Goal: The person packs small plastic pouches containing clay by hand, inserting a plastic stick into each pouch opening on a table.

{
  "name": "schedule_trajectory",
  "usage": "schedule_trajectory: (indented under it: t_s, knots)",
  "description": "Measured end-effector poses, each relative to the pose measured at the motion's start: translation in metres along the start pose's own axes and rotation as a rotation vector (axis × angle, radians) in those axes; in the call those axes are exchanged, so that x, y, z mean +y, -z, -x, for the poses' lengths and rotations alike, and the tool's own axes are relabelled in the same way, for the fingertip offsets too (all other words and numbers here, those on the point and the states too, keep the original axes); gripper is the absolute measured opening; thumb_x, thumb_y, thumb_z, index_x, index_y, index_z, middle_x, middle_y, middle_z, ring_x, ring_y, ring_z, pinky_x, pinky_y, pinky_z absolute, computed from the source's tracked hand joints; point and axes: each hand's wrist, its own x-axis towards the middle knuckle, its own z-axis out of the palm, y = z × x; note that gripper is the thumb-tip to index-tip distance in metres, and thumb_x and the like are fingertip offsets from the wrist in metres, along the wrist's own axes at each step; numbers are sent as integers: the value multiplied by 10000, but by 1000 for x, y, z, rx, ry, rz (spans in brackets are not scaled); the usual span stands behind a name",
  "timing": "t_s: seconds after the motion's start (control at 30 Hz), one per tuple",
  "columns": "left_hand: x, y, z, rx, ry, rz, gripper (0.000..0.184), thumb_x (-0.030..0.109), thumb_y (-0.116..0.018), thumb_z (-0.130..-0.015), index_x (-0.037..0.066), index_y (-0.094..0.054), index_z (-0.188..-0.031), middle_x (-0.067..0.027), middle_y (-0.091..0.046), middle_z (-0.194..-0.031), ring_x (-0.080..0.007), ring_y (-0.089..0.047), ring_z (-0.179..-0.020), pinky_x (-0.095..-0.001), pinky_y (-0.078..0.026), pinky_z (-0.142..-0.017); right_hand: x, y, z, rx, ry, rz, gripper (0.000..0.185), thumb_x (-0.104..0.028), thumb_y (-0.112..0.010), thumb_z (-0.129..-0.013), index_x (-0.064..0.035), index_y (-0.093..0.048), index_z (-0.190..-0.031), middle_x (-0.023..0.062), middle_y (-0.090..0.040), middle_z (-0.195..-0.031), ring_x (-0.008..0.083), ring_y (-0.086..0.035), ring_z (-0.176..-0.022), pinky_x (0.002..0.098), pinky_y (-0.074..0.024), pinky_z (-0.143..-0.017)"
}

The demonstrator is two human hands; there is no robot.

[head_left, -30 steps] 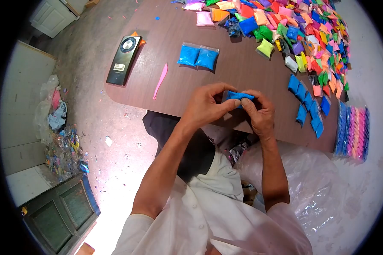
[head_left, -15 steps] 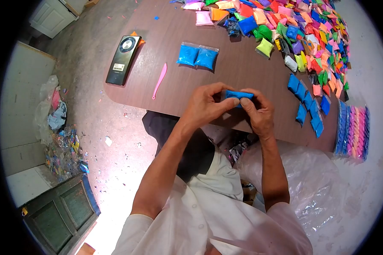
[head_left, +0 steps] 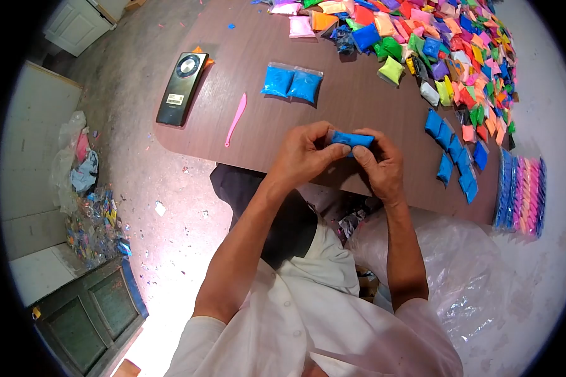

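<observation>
Between my two hands, just above the table's near edge, is a small blue clay packet (head_left: pixel 353 139) in clear plastic. My left hand (head_left: pixel 305 156) grips its left end, thumb on the near side. My right hand (head_left: pixel 382 164) pinches the right end in the same way, fingers curled behind it. Farther off on the table lie two plump blue packets (head_left: pixel 291 83) side by side. A pink plastic modelling knife (head_left: pixel 236 120) rests left of my hands. To the right several smaller blue packets (head_left: pixel 454 154) lie in slanting rows.
A large heap of many-coloured packets (head_left: pixel 446 50) covers the table's far right. A smartphone (head_left: pixel 182 89) lies at the left on the brown table (head_left: pixel 233 38). Bundled blue and pink packets (head_left: pixel 521 195) sit at the right edge. Clear plastic sheeting (head_left: pixel 446 270) hangs beside my right arm.
The blue packet has tilted slightly in my fingers, so more of its near face shows. My thumbs have shifted a little; both hands stay in nearly the same place.
</observation>
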Motion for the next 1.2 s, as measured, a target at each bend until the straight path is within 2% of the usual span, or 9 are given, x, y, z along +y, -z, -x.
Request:
schedule_trajectory:
  t_s: [0.1,0.2,0.3,0.4,0.47,0.77,1.0,1.2]
  knots:
    - [9,-1,1,-14,40,-23,229,199,-846,-879,23,-749,-989,10,-682,-773,-64,-615,-705,-244,-489,-639,2,-1,1,45,-26,-86,292,-155,-750,-1003,-14,-699,-1254,34,-708,-1074,112,-647,-937,258,-535,-840]
    - [7,-4,0,1,5,88,285,232,-865,-859,16,-758,-1010,-2,-695,-791,-69,-619,-709,-251,-495,-646,7,2,1,64,-33,-110,276,-137,-750,-1003,-11,-699,-1243,27,-709,-1071,105,-650,-930,249,-537,-833]
    - [8,-3,0,-10,19,20,257,206,-839,-886,10,-763,-1034,2,-705,-814,-64,-622,-723,-246,-498,-654,6,3,1,66,-28,-66,275,-133,-753,-1000,-11,-699,-1240,25,-710,-1070,101,-652,-930,252,-540,-834]
    - [-3,-2,-1,-22,56,126,192,161,-810,-919,9,-756,-1023,11,-703,-819,-55,-618,-727,-237,-498,-656,4,-1,0,58,-10,-41,284,-140,-757,-997,-12,-698,-1244,27,-708,-1064,101,-649,-933,263,-541,-838]
    - [-10,-1,-2,-11,-4,111,131,120,-788,-941,14,-751,-1009,18,-701,-822,-47,-618,-733,-230,-498,-657,1,-3,-1,47,23,-31,289,-144,-758,-997,-13,-697,-1247,27,-705,-1059,101,-647,-933,267,-540,-838]
    - [5,-3,1,-9,-18,36,162,137,-805,-924,12,-754,-1014,3,-715,-823,-45,-634,-753,-238,-511,-677,4,-2,2,79,-42,-109,283,-152,-753,-1002,-20,-697,-1246,26,-701,-1054,97,-646,-928,251,-534,-817]
    - [-2,-3,1,14,39,104,163,154,-796,-931,15,-759,-1009,3,-710,-821,-42,-628,-759,-230,-497,-674,1,-2,-1,45,23,-30,277,-154,-753,-1001,-14,-701,-1234,26,-699,-1046,94,-641,-926,250,-531,-805]
    - [-11,-2,-2,10,-49,48,162,154,-796,-940,20,-756,-1021,6,-712,-827,-54,-627,-744,-228,-492,-665,0,-1,0,39,-31,-74,275,-156,-750,-1001,-10,-700,-1227,25,-699,-1044,101,-638,-928,262,-533,-809]
